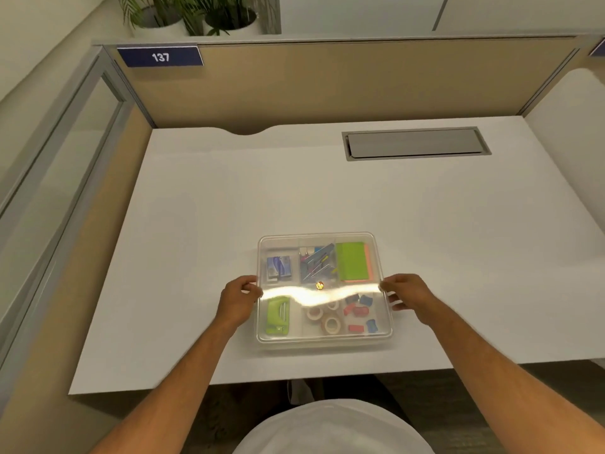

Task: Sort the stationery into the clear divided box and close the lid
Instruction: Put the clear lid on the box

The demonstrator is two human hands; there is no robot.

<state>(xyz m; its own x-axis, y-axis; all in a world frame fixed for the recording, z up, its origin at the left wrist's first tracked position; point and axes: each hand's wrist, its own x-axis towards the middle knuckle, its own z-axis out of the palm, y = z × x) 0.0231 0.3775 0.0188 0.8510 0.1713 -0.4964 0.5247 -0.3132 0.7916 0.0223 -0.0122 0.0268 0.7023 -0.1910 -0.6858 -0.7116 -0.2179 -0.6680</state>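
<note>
Both your left hand [240,298] and right hand [404,293] pinch the lid [324,294] edges over the clear divided box [327,342] mid-desk. Uneven pressing could leave a corner unseated tbh.

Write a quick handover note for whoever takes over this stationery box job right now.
Left hand grips the left edge of the clear lid; right hand grips its right edge.
The lid lies over the divided box on the white desk.
Done: stationery sorted inside, including green stapler, tape rolls, green notepad.
Left: I cannot tell whether the lid is fully seated; press it down all round, then let go.
</note>
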